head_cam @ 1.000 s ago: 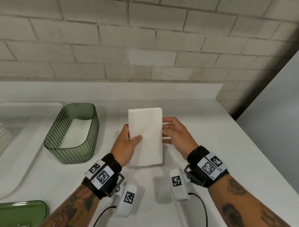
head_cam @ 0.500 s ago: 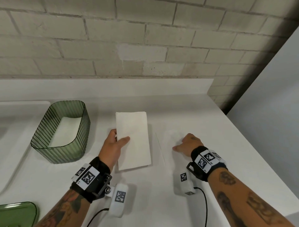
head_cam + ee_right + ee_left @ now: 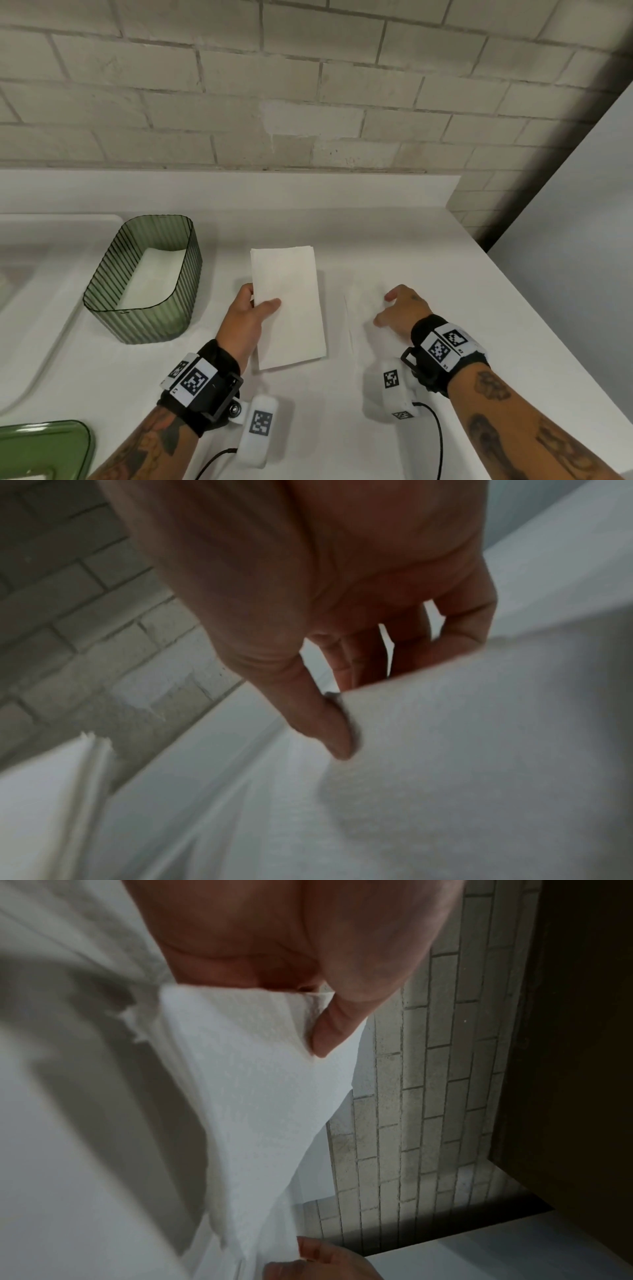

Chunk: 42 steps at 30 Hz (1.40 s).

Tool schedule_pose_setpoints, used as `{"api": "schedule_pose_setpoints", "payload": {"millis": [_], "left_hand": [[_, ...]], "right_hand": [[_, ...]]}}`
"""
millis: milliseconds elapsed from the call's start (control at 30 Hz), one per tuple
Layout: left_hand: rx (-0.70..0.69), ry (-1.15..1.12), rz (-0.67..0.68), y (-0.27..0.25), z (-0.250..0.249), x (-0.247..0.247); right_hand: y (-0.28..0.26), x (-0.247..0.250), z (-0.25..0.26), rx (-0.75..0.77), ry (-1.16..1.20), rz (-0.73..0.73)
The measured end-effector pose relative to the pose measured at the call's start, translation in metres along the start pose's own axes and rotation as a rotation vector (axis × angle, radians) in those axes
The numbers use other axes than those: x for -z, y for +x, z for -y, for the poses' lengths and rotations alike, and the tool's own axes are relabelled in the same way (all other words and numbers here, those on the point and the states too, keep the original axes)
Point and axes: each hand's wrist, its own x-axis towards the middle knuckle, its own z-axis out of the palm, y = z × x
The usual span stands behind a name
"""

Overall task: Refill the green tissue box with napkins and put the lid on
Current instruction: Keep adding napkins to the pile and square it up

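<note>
The green ribbed tissue box stands open on the white counter at the left, with a few white napkins flat on its bottom. To its right, my left hand holds a stack of white napkins just above the counter, thumb on top and fingers under the left edge. The left wrist view shows that thumb pressing the stack. My right hand is further right, over another white napkin on the counter. In the right wrist view its thumb and fingers pinch that napkin at its edge. The green lid lies at the bottom left corner.
A white sunken basin lies left of the box. A brick wall runs behind the counter, and a grey panel stands at the right. The counter's edge runs diagonally at the right.
My right hand has let go of the stack and moved right onto the napkin on the counter. The left hand still holds the stack in much the same place.
</note>
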Motion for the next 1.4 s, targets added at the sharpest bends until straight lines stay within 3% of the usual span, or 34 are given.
{"api": "schedule_pose_setpoints", "payload": {"millis": [200, 367, 667, 1100, 1200, 1333, 1400], "left_hand": [[0.06, -0.083, -0.013, -0.004, 0.002, 0.001], [0.087, -0.165, 0.035, -0.01, 0.0, -0.011], [0.173, -0.408, 0.07, -0.021, -0.002, -0.021], [0.083, -0.278, 0.109, -0.014, 0.008, -0.021], [0.044, -0.249, 0.113, -0.012, 0.006, -0.019], [-0.055, -0.131, 0.16, -0.01, -0.004, -0.018], [-0.14, 0.012, 0.166, -0.007, -0.009, -0.02]], "right_hand": [[-0.032, 0.013, 0.025, 0.312, 0.544, 0.091], [-0.063, 0.003, 0.057, 0.502, 0.7, 0.195], [-0.069, -0.036, 0.056, 0.481, 0.45, 0.077], [-0.07, -0.047, 0.06, 0.496, 0.351, 0.016], [-0.066, -0.042, 0.058, 0.43, 0.383, -0.033], [-0.054, -0.029, 0.052, 0.262, 0.646, 0.274], [-0.053, -0.024, 0.052, 0.284, 0.722, 0.341]]}}
